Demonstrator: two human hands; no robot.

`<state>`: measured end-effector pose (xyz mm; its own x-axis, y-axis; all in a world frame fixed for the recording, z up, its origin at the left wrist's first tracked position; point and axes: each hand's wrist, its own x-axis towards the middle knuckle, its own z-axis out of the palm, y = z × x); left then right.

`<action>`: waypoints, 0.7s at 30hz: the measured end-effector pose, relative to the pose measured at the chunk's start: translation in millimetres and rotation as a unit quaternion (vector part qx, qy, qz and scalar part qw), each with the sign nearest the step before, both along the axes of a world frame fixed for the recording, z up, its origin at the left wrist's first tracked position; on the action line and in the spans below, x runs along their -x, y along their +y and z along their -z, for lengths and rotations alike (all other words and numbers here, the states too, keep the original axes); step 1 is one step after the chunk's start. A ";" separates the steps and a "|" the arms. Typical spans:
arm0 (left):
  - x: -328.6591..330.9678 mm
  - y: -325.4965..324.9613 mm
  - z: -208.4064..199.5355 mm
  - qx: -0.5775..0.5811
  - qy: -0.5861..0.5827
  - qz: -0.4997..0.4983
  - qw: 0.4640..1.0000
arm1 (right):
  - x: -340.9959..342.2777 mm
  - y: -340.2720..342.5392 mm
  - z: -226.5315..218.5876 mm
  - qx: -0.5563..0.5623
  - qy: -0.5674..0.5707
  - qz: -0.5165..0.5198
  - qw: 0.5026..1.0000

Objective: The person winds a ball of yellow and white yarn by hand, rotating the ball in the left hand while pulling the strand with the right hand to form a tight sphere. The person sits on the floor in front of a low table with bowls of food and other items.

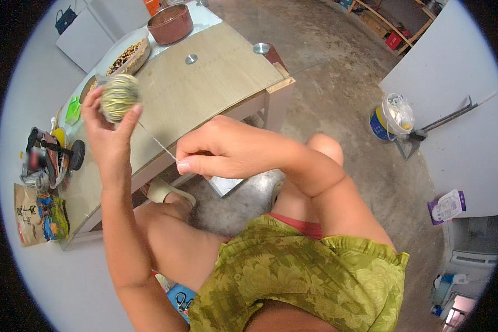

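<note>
Item one: ball of yarn [119, 97], yellow-green mixed with paler strands, upper left of the frame. My left hand [108, 130] has it, fingers curled part-way around the back and the thumb pressed against its right side; the ball sits at my fingertips, held up over the table [216, 77].

Item two: strand of yarn [157, 143], thin and pale, running from the underside of the ball down and to the right, toward the middle of the frame. Its long axis is a diagonal, upper left to lower right, drawn fairly straight. My right hand [227, 149] pinches its lower end, thumb and forefinger closed tight on it, the other fingers folded in. The two hands are near each other but apart, joined only by the strand.

Item three: containers. A round brown bowl [170, 23] stands at the top of the frame on the far end of the table; I cannot tell what is in it. A shallow tray [133, 55] just left of the bowl holds small dark pieces. A white bucket [393, 119] stands on the concrete floor at right, with a crumpled plastic bag in it.

Item four: a printed packet [39, 216] lies at the left edge of the frame, on the near end of the table.
</note>
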<state>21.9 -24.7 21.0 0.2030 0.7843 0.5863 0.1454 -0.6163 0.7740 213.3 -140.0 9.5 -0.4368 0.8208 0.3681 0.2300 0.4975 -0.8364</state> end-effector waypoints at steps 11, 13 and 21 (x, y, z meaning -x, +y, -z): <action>11.7 -23.2 3.5 0.396 0.198 0.474 0.761 | -50.7 -7.6 -20.1 0.069 0.311 0.037 0.947; 10.9 -27.4 4.5 0.409 0.196 0.546 0.704 | -57.8 3.3 -13.9 0.083 0.348 0.038 0.933; 1.6 -21.5 9.8 0.318 -0.061 0.609 0.724 | -65.0 42.3 12.9 0.134 0.315 0.150 0.928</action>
